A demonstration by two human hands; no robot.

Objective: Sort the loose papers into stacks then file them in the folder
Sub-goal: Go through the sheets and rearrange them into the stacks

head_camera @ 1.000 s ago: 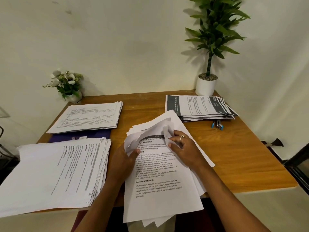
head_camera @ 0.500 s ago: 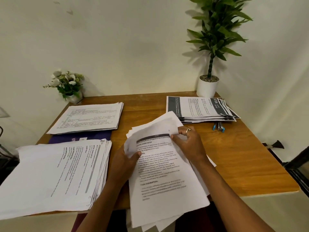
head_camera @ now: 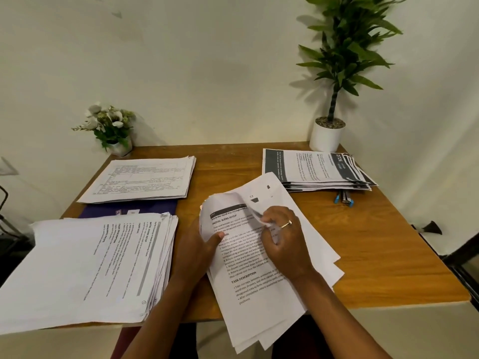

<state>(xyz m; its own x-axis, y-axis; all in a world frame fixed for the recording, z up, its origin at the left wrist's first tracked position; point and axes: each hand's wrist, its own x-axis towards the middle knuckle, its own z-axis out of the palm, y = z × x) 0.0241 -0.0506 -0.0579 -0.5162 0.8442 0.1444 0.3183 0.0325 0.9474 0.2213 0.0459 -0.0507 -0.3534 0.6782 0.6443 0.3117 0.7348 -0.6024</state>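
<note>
Head view, and I'm reading this as mid-sort. The loose papers (head_camera: 259, 288) sit front and centre, fanned unevenly, their lower end hanging off the near edge of the worktop (head_camera: 388, 255). My left hand (head_camera: 193, 251) grips the bundle's left edge, thumb pressed on the printed face. My right hand (head_camera: 282, 242) pinches the curled upper corner of the top sheet (head_camera: 233, 229), lifting it off the page beneath.

Three piles are already laid out: a near-left stack (head_camera: 85, 265), a far-left stack (head_camera: 142, 180) of table-like forms, and a far-right stack (head_camera: 313, 167) with dark banners, with pens (head_camera: 343, 198) just beside it. The folder (head_camera: 129, 209), dark purple, lies between the two left piles, partly under the far one. Nothing looks filed yet, so filing is some way off.

The top sheet shows bold section headings, and the near-left stack shows similar ones, so I'd judge it belongs there. The next move calls for peeling that one sheet clean away while my left hand pins the rest, then carrying it left and squaring it on the pile. The risk is a second page clinging to it.
</note>
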